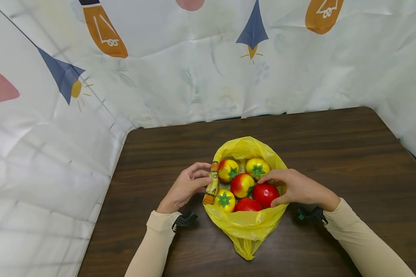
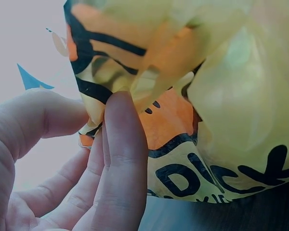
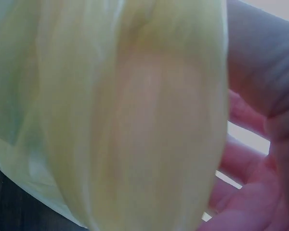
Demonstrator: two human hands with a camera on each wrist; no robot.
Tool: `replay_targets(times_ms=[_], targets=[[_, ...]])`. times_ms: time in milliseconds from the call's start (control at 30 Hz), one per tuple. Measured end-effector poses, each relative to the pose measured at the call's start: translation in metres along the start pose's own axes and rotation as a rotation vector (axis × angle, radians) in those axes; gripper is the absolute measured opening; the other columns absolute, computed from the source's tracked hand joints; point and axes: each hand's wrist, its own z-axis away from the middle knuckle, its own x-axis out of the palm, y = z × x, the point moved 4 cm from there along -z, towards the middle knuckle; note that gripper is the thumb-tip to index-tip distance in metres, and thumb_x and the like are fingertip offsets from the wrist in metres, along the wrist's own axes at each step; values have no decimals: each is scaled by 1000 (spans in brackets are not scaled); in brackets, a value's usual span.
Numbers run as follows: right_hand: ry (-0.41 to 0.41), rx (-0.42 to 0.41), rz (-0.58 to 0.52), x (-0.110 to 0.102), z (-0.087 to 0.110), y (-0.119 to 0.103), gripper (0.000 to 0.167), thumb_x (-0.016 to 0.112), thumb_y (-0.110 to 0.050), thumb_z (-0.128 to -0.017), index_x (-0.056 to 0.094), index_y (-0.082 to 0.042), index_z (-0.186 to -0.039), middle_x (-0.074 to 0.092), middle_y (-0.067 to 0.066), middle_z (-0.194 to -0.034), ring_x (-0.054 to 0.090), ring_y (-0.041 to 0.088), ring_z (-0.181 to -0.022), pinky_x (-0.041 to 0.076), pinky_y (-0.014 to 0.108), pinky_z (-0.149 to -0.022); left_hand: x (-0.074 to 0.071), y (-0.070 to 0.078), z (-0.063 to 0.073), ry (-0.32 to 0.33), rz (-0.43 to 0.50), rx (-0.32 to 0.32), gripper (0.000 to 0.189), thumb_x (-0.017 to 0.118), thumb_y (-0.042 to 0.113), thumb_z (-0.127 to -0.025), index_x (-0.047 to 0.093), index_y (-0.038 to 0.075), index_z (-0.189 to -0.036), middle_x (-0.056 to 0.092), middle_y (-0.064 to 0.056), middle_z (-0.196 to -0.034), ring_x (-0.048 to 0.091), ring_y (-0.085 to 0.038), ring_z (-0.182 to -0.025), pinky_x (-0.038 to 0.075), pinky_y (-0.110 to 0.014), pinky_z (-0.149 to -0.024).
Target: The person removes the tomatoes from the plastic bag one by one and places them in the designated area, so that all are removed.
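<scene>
A yellow plastic bag lies open on the table with several toy tomatoes inside. Some are yellow and red with green star-shaped tops, like the yellow tomato; others look plain red. My left hand pinches the bag's printed left rim between thumb and fingers, and the left wrist view shows black lettering below that pinch. Inside the bag's right side, my right hand holds a red tomato between thumb and fingers. From the right wrist, the bag's wall hides the fingertips and that tomato.
The dark wood-grain table extends around the bag on all sides. A white patterned cloth hangs behind it and along the left. Each wrist carries a small black camera, such as the left one.
</scene>
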Motion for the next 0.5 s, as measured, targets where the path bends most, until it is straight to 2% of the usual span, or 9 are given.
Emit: replay_targets(times_ms=[267, 500], targets=[[20, -19, -5, -1, 0, 0, 52, 90, -36, -79, 69, -25, -125, 70, -4, -128, 64, 9, -107, 60, 30, -90, 1, 2, 1, 11, -17, -9, 44, 67, 8, -99, 52, 8, -140, 70, -1, -111, 69, -12, -93, 63, -28, -82], [47, -17, -91, -5, 2, 1, 52, 91, -36, -79, 69, -27, -125, 69, -4, -130, 65, 6, -108, 61, 32, -91, 2, 3, 3, 3, -27, 9, 48, 68, 10, -98, 49, 6, -143, 69, 0, -111, 68, -13, -93, 63, -28, -82]])
